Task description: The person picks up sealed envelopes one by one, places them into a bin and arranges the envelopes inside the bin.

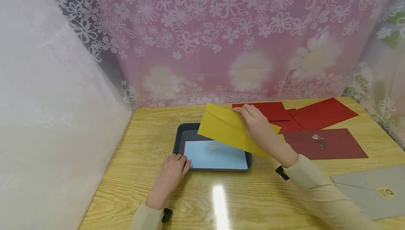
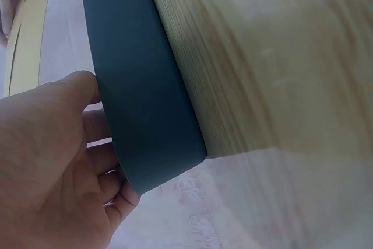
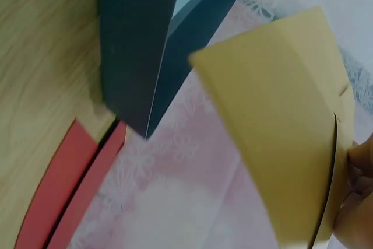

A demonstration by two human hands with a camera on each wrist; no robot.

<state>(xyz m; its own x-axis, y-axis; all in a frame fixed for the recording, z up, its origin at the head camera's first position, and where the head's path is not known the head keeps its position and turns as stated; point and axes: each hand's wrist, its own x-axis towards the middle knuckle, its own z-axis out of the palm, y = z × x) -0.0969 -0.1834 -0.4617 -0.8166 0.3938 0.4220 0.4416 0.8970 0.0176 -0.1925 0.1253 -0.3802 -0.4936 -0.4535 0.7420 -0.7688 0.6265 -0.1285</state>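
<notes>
My right hand (image 1: 258, 128) pinches a yellow envelope (image 1: 221, 126) by its flap edge and holds it tilted over the right part of a dark tray (image 1: 178, 139). In the right wrist view the envelope (image 3: 265, 109) hangs beside the tray's corner (image 3: 134, 86), its flap slit showing near the fingers. A light blue envelope (image 1: 215, 158) with a small gold mark lies in the tray, a red edge showing under its left side. My left hand (image 1: 171, 173) grips the tray's near left corner, its fingers (image 2: 102, 155) curled at the rim in the left wrist view.
Several red envelopes (image 1: 327, 114) overlap at the back right of the wooden table (image 1: 148, 131). A maroon envelope (image 1: 335, 147) lies in front of them, and a grey one (image 1: 364, 187) sits at the near right. Floral curtains (image 1: 202, 40) hang behind and at the sides.
</notes>
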